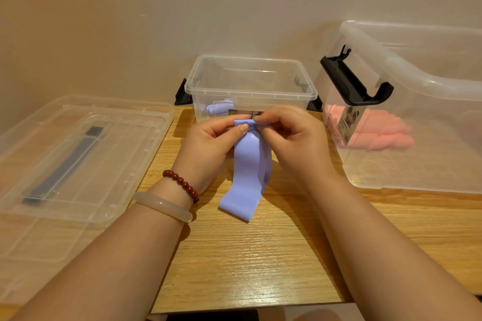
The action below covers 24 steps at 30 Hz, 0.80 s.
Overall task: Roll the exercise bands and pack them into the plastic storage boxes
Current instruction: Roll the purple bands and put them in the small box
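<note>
A lilac exercise band (249, 169) hangs from my two hands above the wooden table, its lower end lying on the wood. My left hand (208, 148) pinches the band's top edge from the left. My right hand (292, 143) pinches the same edge from the right, where a small roll has formed. Just behind my hands stands a small clear storage box (250, 86) with black latches, open, with rolled lilac bands (219, 108) inside. A larger clear box (417, 101) at the right holds pink bands (383, 133).
Two clear plastic lids (78, 154) lie stacked at the left, one with a dark handle strip. The big box's black latch (354, 83) sticks out toward the small box. A beige wall is close behind. The table's front edge runs near the bottom of the view.
</note>
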### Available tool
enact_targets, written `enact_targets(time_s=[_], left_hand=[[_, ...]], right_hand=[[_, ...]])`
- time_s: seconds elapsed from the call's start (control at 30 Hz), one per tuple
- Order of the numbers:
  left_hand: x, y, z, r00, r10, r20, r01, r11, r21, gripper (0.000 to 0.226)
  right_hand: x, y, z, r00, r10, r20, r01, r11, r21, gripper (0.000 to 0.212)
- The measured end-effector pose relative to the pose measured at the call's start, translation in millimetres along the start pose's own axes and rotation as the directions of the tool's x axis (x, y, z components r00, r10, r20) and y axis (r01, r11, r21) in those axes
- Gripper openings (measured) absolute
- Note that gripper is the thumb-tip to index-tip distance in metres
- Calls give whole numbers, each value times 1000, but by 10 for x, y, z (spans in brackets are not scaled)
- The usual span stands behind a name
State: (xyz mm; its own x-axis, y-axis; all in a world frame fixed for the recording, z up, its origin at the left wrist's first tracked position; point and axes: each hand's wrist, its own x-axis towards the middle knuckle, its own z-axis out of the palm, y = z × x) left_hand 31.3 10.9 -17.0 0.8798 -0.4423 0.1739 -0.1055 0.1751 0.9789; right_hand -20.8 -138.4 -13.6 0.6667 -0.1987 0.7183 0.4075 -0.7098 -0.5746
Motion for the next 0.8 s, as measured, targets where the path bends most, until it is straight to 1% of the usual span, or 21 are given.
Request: enact_targets(time_s=[0.07,0.13,0.27,0.37,0.47,0.53,0.6,0.67,0.8], left_hand=[[1,12,-4,999,-48,-21,47,997,-58,17],[2,18,-6,997,-60,-38,57,995,-79,14],[8,-11,-15,998,-38,-42,34,996,-81,15],[7,-28,-26,999,3,-42,-4,1000,-26,17],[1,-14,-42,999,28,-45,-28,1000,4,18],[-3,-13,-52,997,57,-55,-54,997,59,18],[-8,-14,-54,996,83,-44,-77,991,113,19],[-10,-20,-52,995,88,-38,-82,987,139,23],[-6,-33,-39,999,51,-13,-50,994,100,25]], right_hand=[[-9,33,15,997,-77,2,77,997,-17,12],[-14,50,21,992,-129,14,129,991,-24,8],[-20,70,21,989,-138,46,141,988,-60,8],[-43,32,16,995,-72,70,73,997,-10,14],[-58,-54,-9,992,78,99,-89,991,104,23],[-60,-67,-17,979,169,111,-184,972,146,24],[-64,-48,-7,976,187,111,-200,972,120,25],[-69,-35,1,980,176,90,-185,978,94,27],[-84,-4,24,993,115,19,-116,987,111,22]])
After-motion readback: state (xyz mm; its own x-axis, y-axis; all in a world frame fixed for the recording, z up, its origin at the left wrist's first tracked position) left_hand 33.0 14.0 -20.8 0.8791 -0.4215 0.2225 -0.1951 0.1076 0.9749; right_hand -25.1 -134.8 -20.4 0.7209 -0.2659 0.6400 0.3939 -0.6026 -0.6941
